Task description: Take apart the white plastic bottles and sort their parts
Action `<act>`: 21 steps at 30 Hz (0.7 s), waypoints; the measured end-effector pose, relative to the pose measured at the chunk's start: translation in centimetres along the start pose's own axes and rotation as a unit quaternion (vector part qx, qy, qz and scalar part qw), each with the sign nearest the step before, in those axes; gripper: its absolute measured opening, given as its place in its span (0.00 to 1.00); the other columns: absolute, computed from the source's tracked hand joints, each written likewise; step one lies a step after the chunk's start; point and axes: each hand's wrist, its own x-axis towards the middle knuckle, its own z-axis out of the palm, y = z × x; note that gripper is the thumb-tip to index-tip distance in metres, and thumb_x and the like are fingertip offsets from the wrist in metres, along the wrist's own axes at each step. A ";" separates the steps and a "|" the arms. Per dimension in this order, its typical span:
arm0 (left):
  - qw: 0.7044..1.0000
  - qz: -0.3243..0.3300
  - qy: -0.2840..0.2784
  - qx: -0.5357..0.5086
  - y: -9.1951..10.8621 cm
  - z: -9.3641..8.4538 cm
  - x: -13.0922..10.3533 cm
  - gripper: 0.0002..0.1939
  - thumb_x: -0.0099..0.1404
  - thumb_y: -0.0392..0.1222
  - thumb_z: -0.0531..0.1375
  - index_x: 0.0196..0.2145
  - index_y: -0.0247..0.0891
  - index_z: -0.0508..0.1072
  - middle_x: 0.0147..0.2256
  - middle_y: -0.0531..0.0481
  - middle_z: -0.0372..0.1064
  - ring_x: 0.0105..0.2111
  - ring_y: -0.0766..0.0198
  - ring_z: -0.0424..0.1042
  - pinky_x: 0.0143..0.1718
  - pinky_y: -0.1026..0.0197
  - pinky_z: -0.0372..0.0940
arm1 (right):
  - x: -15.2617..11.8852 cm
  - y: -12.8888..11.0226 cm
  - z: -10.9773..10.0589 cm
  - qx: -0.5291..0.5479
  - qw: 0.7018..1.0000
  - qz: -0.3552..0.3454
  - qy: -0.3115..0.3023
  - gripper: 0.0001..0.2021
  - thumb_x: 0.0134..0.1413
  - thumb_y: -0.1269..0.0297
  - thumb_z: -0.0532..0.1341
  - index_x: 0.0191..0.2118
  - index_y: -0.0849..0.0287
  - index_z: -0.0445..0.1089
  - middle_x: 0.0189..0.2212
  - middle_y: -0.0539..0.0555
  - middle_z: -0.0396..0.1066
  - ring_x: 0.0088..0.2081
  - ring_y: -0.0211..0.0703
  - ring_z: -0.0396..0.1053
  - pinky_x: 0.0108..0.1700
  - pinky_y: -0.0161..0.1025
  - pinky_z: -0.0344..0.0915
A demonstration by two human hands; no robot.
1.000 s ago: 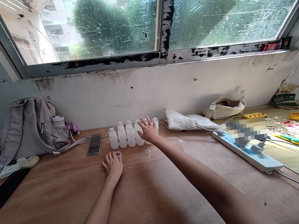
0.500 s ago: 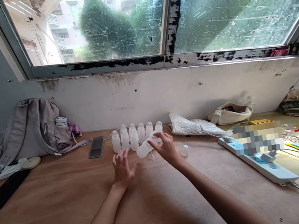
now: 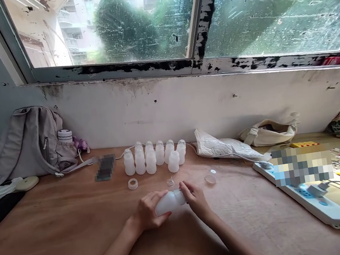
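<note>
A frosted white plastic bottle lies tilted on its side between my hands, its neck to the right. My left hand is wrapped around its body. At the neck end, the fingers of my right hand are pinched on the bottle's mouth, which they partly hide; whether a cap is there I cannot tell. Beyond my hands stand several similar bottles upright in a cluster. One shorter-looking bottle stands at their front, with no lid visible. A pale ring lies on the table left of a thin clear ring.
A clear disc and a small white disc lie to the right. A power strip with plugs and cords runs along the right side. A white padded pouch, a cream bag and a grey backpack stand by the wall.
The bottle my right hand held near the cluster is now closer to me. My left hand, open over the table before, has closed around a bottle. The pale ring and the front bottle now show.
</note>
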 end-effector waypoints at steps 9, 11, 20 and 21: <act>0.915 -0.234 -0.091 -0.317 0.4 -0.3 0.8 0.24 0.45 0.46 0.64 0.40 0.37 0.68 0.30 0.51 0.69 0.24 0.65 0.67 0.20 0.67 0.60 | -0.1 0.5 -2.1 -0.100 0.991 -0.068 0.055 0.20 0.56 0.57 0.42 0.20 0.59 0.61 0.14 0.49 0.60 0.18 0.37 0.59 0.23 0.33 0.53; 0.868 -0.272 -0.089 -0.407 -0.2 -0.3 0.7 0.23 0.45 0.46 0.63 0.40 0.34 0.67 0.27 0.51 0.67 0.20 0.67 0.65 0.15 0.69 0.56 | 0.6 1.1 -3.6 -0.111 0.983 -0.025 0.147 0.19 0.56 0.55 0.43 0.24 0.59 0.63 0.16 0.49 0.61 0.19 0.38 0.59 0.24 0.34 0.55; 0.794 -0.311 0.056 -0.519 -1.2 -0.4 1.0 0.19 0.50 0.47 0.59 0.38 0.34 0.66 0.32 0.47 0.65 0.23 0.69 0.65 0.15 0.71 0.56 | 3.4 6.7 -6.5 -0.255 0.931 -0.067 0.253 0.20 0.48 0.48 0.54 0.40 0.60 0.65 0.35 0.59 0.69 0.42 0.51 0.62 0.45 0.47 0.53; 0.793 -0.314 0.052 -0.520 -1.2 -0.4 1.0 0.19 0.50 0.46 0.59 0.39 0.34 0.66 0.33 0.47 0.65 0.23 0.69 0.65 0.15 0.71 0.56 | 3.4 7.2 -6.3 -0.286 0.926 -0.074 0.235 0.19 0.49 0.49 0.54 0.39 0.59 0.66 0.35 0.58 0.70 0.44 0.52 0.60 0.47 0.49 0.50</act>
